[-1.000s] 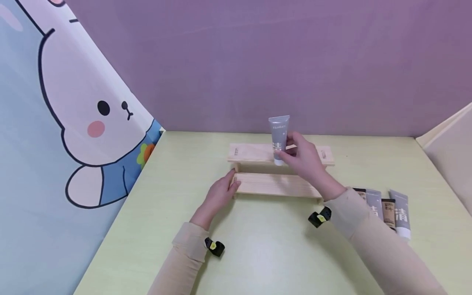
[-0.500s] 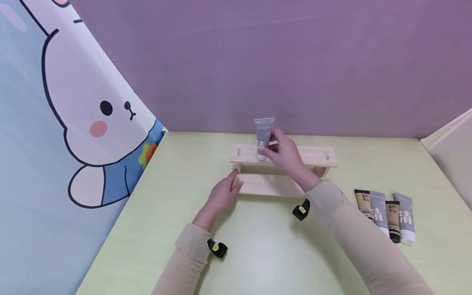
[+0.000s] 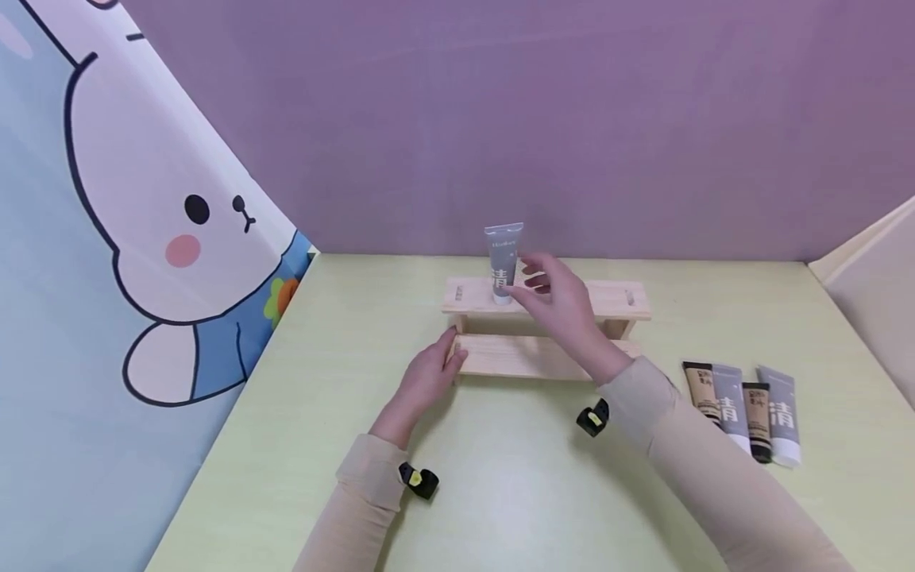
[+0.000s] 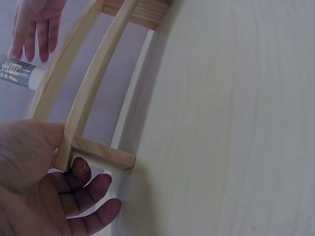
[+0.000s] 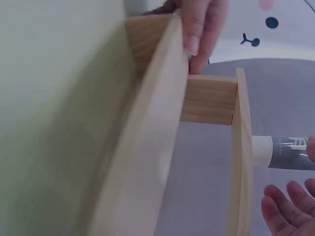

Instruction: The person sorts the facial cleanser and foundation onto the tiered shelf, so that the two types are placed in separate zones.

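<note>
A grey squeeze tube (image 3: 503, 253) with a white cap stands cap-down on the upper board of a two-tier wooden shelf (image 3: 529, 359). My right hand (image 3: 563, 306) is just right of it, thumb and fingers spread apart. In the right wrist view, the fingertips (image 5: 276, 199) show clear space from the tube (image 5: 288, 151). My left hand (image 3: 427, 373) grips the left end of the shelf's lower board, thumb on top. Seen from the left wrist, the other fingers curl by the wooden end piece (image 4: 101, 153).
Several tubes lie on the table to the right: grey ones (image 3: 781, 413) and tan ones with black caps (image 3: 758, 421). A purple backdrop (image 3: 500, 119) rises behind the table (image 3: 500, 477). A rabbit-print cloth (image 3: 164, 262) hangs at the left.
My right hand carried the grey tube leftward along the upper board and set it upright, then its fingers spread away from it. The left hand stays on the shelf end.
</note>
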`<state>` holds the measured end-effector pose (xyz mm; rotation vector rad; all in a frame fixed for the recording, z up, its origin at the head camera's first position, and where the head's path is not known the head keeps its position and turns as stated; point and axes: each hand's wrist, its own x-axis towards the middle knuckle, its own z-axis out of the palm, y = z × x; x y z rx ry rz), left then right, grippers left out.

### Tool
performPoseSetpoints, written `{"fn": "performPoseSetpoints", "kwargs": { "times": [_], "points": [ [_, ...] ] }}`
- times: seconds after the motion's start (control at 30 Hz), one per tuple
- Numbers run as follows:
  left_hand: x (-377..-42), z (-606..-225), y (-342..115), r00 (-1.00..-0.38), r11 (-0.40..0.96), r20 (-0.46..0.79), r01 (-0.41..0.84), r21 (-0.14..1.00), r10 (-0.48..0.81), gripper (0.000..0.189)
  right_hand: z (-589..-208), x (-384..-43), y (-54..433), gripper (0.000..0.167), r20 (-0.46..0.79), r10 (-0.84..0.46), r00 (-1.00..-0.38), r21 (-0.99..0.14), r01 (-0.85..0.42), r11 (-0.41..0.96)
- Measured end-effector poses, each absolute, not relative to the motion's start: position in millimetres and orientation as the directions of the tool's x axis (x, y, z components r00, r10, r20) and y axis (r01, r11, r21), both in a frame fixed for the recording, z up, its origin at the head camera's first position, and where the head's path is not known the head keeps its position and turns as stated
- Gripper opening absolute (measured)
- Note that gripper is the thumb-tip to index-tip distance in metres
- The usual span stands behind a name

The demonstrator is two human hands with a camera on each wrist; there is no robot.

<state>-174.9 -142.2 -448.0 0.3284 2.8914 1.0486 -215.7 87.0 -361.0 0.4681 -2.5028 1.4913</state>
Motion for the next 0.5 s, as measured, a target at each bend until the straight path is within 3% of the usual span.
{"fn": "performPoseSetpoints", "kwargs": {
  "times": [0.27, 0.5],
  "points": [
    [-175.2, -449.9, -143.6, -0.980, 0.748, 0.014, 0.163, 0.643, 0.201, 0.055, -375.3, -180.9, 121.1, 0.042, 0.431, -0.207, -0.878, -0.728, -0.474, 0.496],
    [-174.1, -450.4, -143.8, -0.979, 0.738, 0.005, 0.156, 0.656, 0.203, 0.055, -386.7, -154.2, 155.2, 0.038, 0.459, -0.192, -0.867, -0.659, -0.478, 0.581]
  ]
}}
